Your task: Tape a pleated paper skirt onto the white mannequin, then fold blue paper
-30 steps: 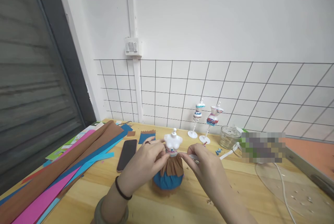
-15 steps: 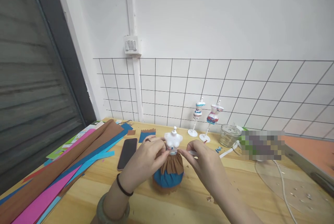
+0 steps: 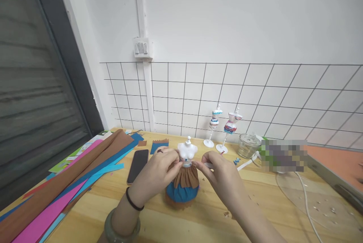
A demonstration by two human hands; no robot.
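Observation:
A small white mannequin bust [image 3: 187,152] stands on the wooden table [image 3: 269,201], dressed in a brown pleated paper skirt [image 3: 187,177] over a blue layer [image 3: 181,194]. My left hand [image 3: 157,175] pinches the skirt's waist from the left, fingers closed on it. My right hand [image 3: 222,177] pinches the waist from the right, fingertips pressed together at the band.
Long strips of brown, blue and pink paper [image 3: 65,186] lie at the left. A black phone [image 3: 137,161] rests beside them. Two small dressed mannequins on stands [image 3: 224,127] and a glass jar [image 3: 248,145] stand at the back. A clear sheet with a white cable [image 3: 309,201] lies at the right.
Both hands stay at the mannequin's waist with only slight finger shifts. The view has drifted a little.

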